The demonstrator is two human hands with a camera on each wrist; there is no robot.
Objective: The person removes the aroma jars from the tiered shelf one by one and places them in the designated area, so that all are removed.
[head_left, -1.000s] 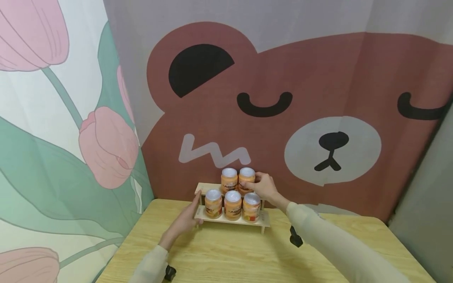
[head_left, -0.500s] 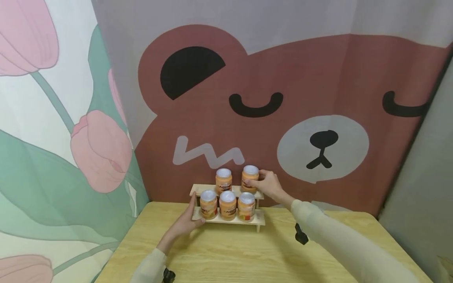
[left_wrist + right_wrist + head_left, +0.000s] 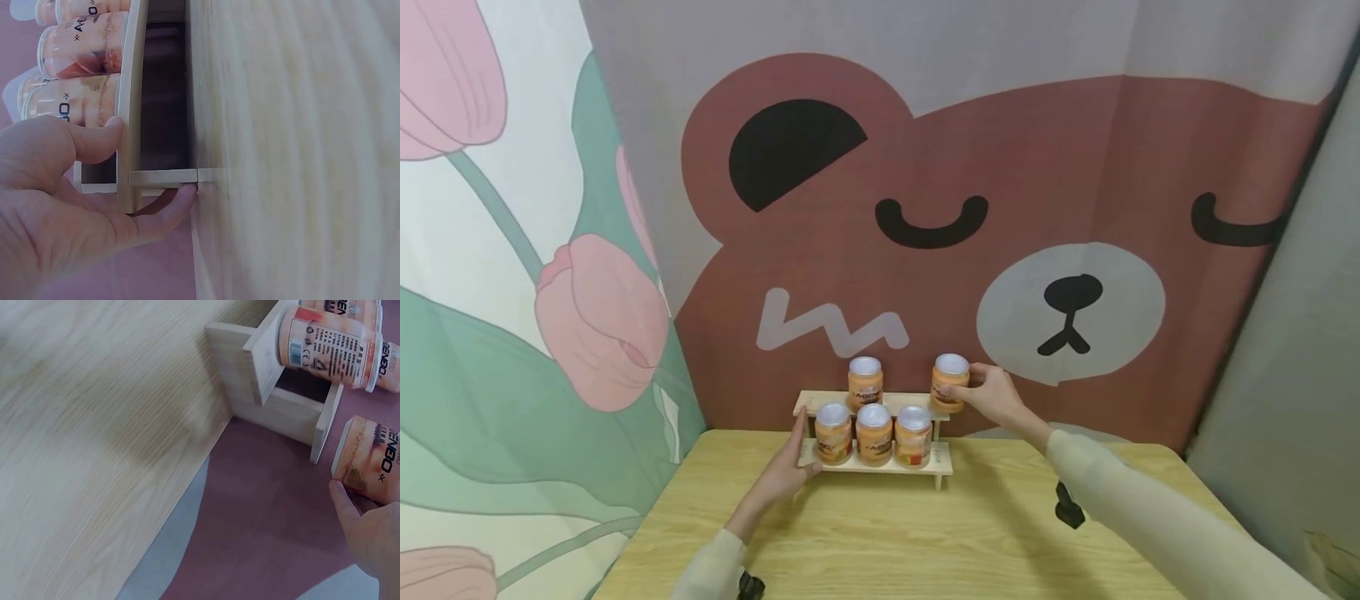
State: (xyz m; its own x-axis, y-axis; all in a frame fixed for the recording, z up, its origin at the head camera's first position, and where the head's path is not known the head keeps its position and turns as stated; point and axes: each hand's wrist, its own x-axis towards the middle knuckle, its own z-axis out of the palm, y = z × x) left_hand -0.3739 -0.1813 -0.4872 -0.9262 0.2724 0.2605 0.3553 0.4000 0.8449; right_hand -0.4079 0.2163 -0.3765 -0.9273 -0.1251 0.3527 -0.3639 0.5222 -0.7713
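A small two-tier wooden rack point(image 3: 910, 404) stands at the back of the table. My left hand point(image 3: 782, 468) holds its left end; in the left wrist view the thumb point(image 3: 100, 139) presses the front of the lower shelf while fingers reach around the end. My right hand point(image 3: 1000, 398) grips an orange can point(image 3: 950, 385) with a silver lid, upright just past the upper shelf's right end. The right wrist view shows that can clear of the rack. One similar can point(image 3: 866, 385) remains on the upper shelf. Three more, including the middle can point(image 3: 874, 439), line the lower shelf.
The light wooden table point(image 3: 865, 533) extends in front of the rack and to its right. Close behind hangs a curtain point(image 3: 925, 308) with a bear print. A tulip-print curtain point(image 3: 595, 333) borders the left side.
My right hand has lifted the right-hand can off the upper shelf and carried it right, away from the other upper can. My left hand keeps its hold on the rack. The view has shifted slightly.
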